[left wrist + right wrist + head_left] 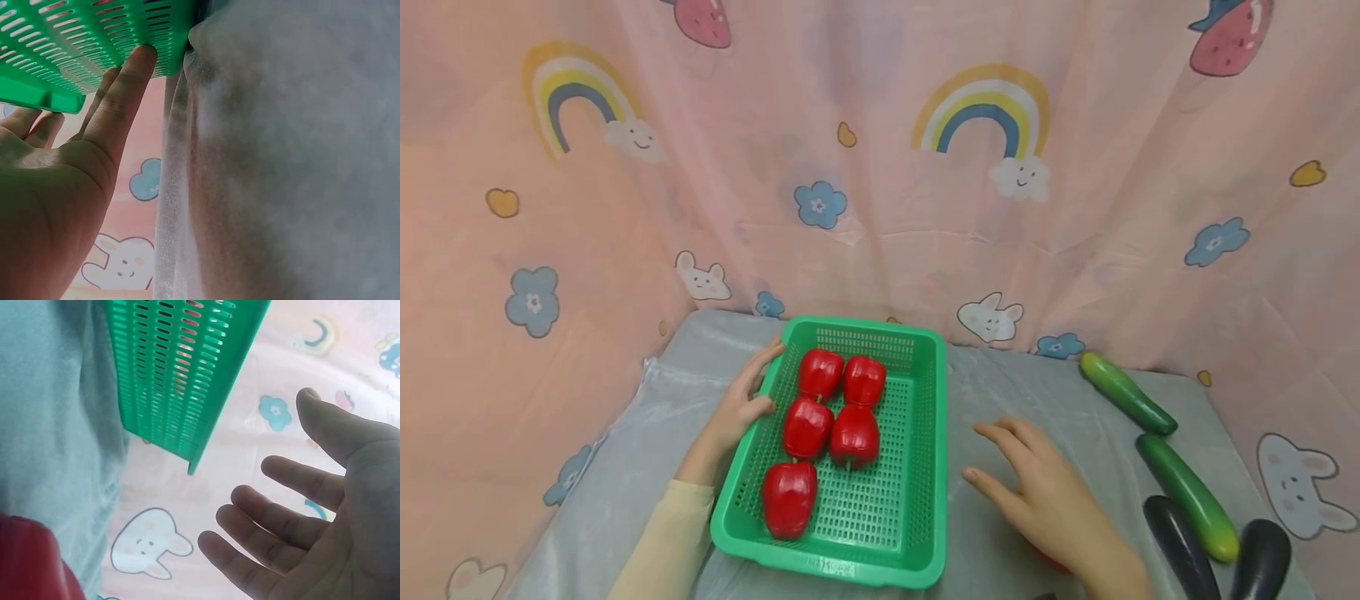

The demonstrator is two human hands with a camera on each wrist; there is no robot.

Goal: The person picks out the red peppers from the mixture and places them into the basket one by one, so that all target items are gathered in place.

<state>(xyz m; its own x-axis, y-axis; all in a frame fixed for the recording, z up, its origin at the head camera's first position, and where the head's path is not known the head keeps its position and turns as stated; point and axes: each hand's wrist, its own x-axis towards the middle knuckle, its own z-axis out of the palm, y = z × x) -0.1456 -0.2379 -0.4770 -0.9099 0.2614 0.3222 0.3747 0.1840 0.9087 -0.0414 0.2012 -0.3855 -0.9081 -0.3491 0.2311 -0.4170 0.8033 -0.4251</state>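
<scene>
A green plastic basket (942, 467) stands on the grey cloth with several red bell peppers (807, 427) inside, most of them along its left half. At the basket's left side is my left hand (737, 417), its thumb at the rim and its straight fingers against the slotted outer wall, as the left wrist view also shows. My right hand (1037, 492) hovers to the right of the basket, fingers spread and holding nothing. Partly hidden beneath it lies another red bell pepper (31, 562), of which only a sliver shows in the head view.
Two green cucumbers (1127, 393) lie along the right side of the grey cloth (1000, 383). Two dark eggplants (1180, 542) are at the front right, beside the nearer cucumber. A pink patterned curtain (880, 167) closes off the back and sides.
</scene>
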